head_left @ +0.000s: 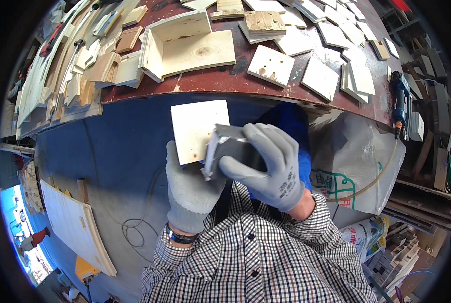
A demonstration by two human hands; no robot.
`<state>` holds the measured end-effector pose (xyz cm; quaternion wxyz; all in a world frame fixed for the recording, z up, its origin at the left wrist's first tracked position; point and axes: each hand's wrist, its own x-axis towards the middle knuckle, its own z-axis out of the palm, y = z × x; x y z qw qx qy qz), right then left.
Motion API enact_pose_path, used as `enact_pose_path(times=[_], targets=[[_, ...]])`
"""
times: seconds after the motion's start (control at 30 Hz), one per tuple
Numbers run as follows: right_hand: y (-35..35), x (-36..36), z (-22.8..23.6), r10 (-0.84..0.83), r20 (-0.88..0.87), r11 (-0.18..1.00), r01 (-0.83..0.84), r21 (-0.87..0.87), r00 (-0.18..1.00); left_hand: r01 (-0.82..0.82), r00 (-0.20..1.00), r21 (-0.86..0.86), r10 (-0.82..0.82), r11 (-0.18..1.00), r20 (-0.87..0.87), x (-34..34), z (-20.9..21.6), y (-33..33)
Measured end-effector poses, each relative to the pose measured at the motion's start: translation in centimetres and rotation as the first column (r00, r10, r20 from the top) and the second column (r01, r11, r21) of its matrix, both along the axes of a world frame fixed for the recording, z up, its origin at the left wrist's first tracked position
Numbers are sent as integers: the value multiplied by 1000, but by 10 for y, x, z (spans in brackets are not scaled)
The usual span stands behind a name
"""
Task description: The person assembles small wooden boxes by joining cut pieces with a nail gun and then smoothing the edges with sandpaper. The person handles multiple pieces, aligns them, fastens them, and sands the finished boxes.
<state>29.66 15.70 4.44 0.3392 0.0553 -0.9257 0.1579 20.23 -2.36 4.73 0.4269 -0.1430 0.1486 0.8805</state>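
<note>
My left hand [191, 189], in a grey work glove, is closed round the lower end of a pale, square piece of wood [197, 123] with a few small knots. The wood is held up in front of my body, off the table. My right hand [276, 166], gloved too, grips a dark grey sanding block [233, 151] with ragged, whitish edges, thumb on the near side and fingers on the far side. The block is at the lower right edge of the wood and hides part of my left fingers. Whether its face touches the wood I cannot tell.
Ahead is a dark red worktable [195, 87]. On it are an open wooden box piece [200, 50], many square boards [320, 78] and stacked offcuts at the left. A power tool [399, 98] with a hose lies at the right edge. A plastic sack [356, 161] hangs below.
</note>
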Motion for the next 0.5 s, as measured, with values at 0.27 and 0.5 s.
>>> enact_pose_path(times=[0.27, 0.5], targets=[[14, 21, 1, -62, 93, 907, 95, -410, 994, -61, 998, -54, 61, 997, 7, 2, 4, 8], [-38, -2, -7, 59, 65, 662, 10, -750, 996, -57, 969, -156, 17, 986, -247, 8, 2, -4]])
